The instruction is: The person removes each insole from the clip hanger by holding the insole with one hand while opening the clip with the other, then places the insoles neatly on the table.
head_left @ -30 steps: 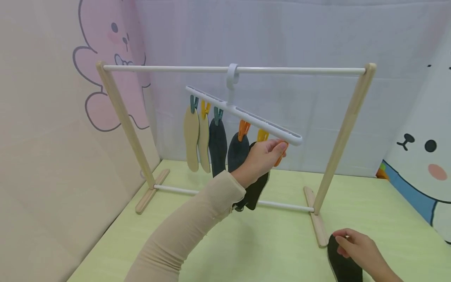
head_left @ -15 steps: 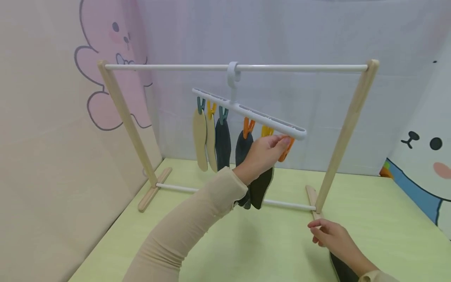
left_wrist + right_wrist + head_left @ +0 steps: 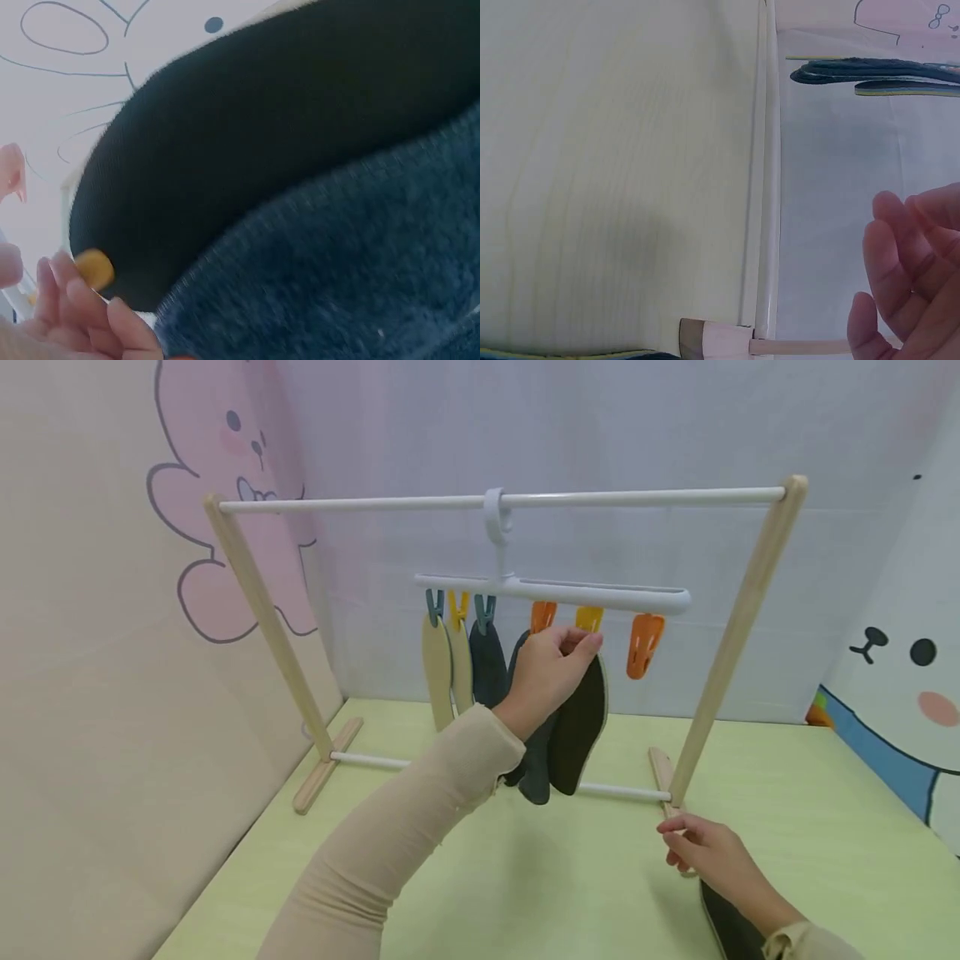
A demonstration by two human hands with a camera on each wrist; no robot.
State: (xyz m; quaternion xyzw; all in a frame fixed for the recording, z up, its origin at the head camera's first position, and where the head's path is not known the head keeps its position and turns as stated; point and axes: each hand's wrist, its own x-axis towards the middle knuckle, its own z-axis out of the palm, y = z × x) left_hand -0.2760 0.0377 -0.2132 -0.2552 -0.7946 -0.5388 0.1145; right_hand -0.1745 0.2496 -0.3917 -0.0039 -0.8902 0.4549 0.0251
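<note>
1. While the left hand point(image 3: 546, 672) reaches to the right yellow clip point(image 3: 590, 617), its fingers bend at the top of the hanging black insole point(image 3: 581, 731); whether they pinch anything, I cannot tell
2. At near right, the right hand point(image 3: 708, 852) hovers with fingers loosely bent, beside a flat black insole point(image 3: 723, 917) on the table point(image 3: 600, 877)
3. The white hanger point(image 3: 615, 594) hangs from the top bar point(image 3: 637, 497), an orange clip point(image 3: 645, 645) dangling near its right end
4. Two beige insoles point(image 3: 437, 664) hang at its far left

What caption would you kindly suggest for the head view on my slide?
Left hand at a yellow clip on a white hanger hung with insoles, the right hand lower, holding nothing.
</note>
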